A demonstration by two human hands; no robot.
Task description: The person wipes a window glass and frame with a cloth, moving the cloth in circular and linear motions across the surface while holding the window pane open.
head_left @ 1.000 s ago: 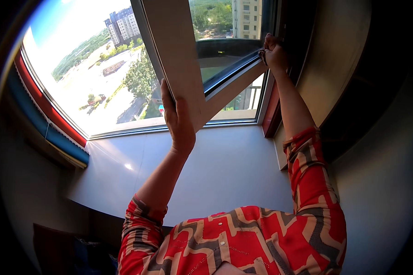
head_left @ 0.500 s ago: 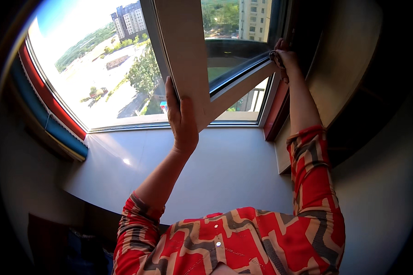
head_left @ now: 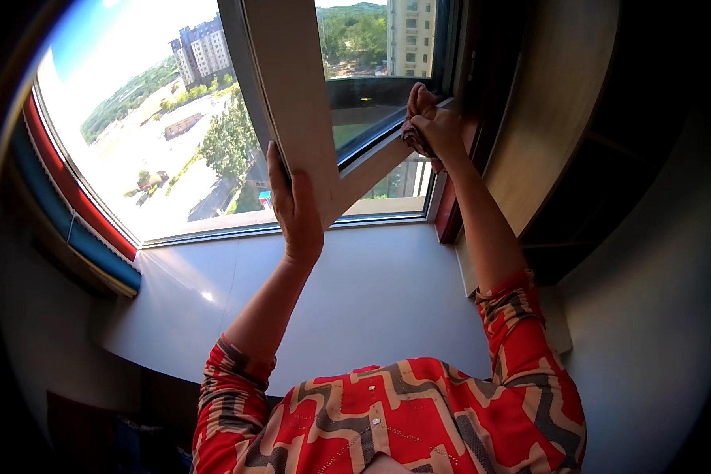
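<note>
head: cloth (head_left: 415, 118) in right grip (head_left: 438, 130)

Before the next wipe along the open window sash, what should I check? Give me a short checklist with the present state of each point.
1. Left hand steadies the window sash at its edge: ok.
2. Right hand holds the cloth bunched against the lower sash frame: ok.
3. Windowsill under the arms has nothing to knock over: ok.
4. Sash hinge is firm: cannot tell, hidden.
5. Cloth is clean enough: cannot tell, mostly covered by the hand.
</note>
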